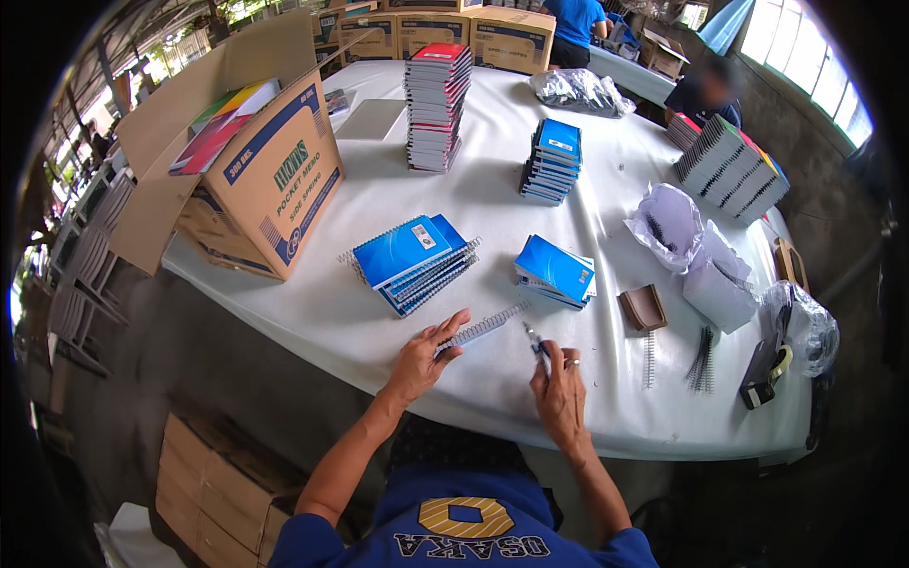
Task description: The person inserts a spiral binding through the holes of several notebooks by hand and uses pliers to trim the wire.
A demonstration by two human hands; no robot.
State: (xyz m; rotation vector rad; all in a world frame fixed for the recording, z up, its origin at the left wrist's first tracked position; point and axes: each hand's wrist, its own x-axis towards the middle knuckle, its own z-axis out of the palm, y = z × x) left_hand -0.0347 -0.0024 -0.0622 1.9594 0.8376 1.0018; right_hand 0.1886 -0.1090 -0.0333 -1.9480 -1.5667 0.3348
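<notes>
My left hand (428,358) is closed on a spiral notebook, which is turned so that mainly its wire coil (485,327) shows. The coil's free end points up and to the right. In my right hand (562,393) is a small pair of pliers (534,340), its tip close to that end of the coil but apart from it. Beyond my left hand lies a stack of blue spiral notebooks (415,257) with coils sticking out at the sides. A smaller pile of blue notebooks (557,270) sits beyond my right hand.
Loose wire coils (702,362), a brown holder (643,308) and white bags (720,284) lie at right, near a tape dispenser (763,376). Tall notebook stacks (437,109) stand farther back. An open carton (275,189) occupies the left. A person (705,95) sits across the table.
</notes>
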